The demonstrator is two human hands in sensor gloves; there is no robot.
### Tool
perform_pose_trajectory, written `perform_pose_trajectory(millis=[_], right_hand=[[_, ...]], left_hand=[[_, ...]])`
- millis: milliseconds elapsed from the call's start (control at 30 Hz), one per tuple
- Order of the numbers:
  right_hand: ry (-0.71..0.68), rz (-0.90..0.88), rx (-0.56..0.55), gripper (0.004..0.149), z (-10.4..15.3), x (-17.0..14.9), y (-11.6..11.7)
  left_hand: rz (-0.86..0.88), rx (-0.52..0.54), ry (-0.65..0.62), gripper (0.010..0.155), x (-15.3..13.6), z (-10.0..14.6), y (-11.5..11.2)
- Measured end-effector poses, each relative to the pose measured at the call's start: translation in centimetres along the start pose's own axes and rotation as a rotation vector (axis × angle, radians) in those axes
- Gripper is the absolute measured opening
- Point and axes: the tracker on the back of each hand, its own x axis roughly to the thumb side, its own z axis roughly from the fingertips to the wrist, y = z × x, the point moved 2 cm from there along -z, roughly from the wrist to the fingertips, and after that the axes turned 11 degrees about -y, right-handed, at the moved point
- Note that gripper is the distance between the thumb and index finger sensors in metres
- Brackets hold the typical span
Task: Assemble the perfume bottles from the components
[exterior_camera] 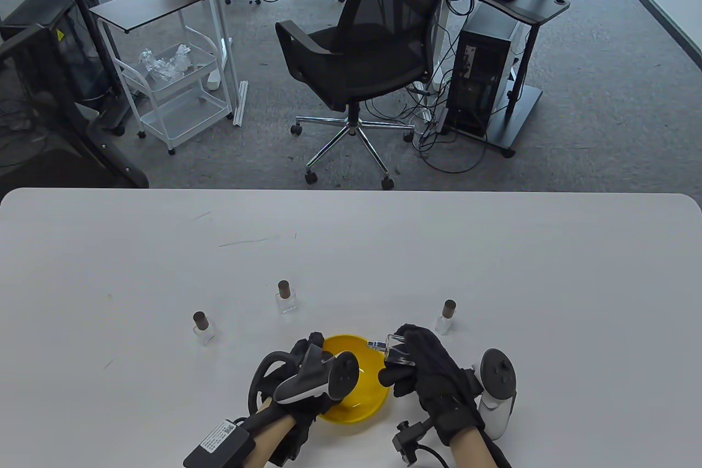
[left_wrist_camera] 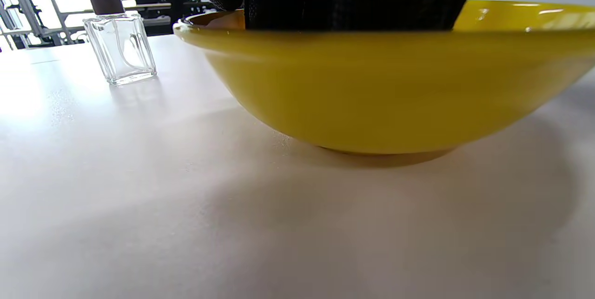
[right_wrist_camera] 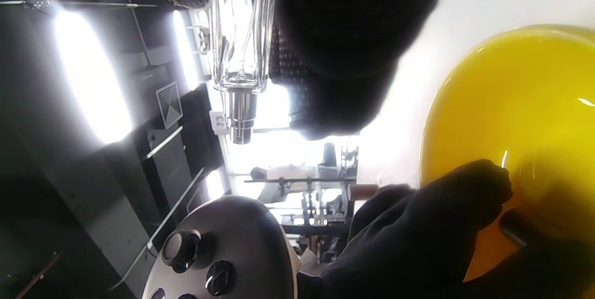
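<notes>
Right hand [exterior_camera: 433,375] grips uncapped bottle [exterior_camera: 396,354] beside yellow bowl [exterior_camera: 366,407].

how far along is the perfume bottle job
Three capped bottles stand on the table: one, another, a third. The right hand holds an uncapped bottle; the left hand reaches into the yellow bowl. That bottle's cap is left.
</notes>
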Motion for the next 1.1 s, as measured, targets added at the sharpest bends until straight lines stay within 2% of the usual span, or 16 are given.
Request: perform_pose_trajectory(millis=[400, 600, 767, 933, 1100], right_hand=[[-0.001, 0.007, -0.007, 0.05, 0.0, 0.0, -0.3], [-0.002, 0.008, -0.002, 0.05, 0.0, 0.0, -0.3], [-0.001, 0.009, -0.001, 0.05, 0.0, -0.1, -0.2], [0.005, 0.01, 0.01, 0.05, 0.1, -0.3, 0.0], [0.015, 0.014, 0.028, 0.05, 0.1, -0.5, 0.5]], left_hand=[[-0.116, 0.004, -0.007, 0.06, 1.2, -0.6, -0.2], [-0.089, 0.048, -0.018, 0.059, 1.0, -0.2, -0.1], [-0.006, 0.182, -0.016, 0.058, 0.2, 1.0, 1.4], [0.114, 0.362, -0.014, 0.059, -0.8, 2.8, 3.2], [0.204, 0.497, -0.017, 0.062, -1.4, 4.2, 3.8]])
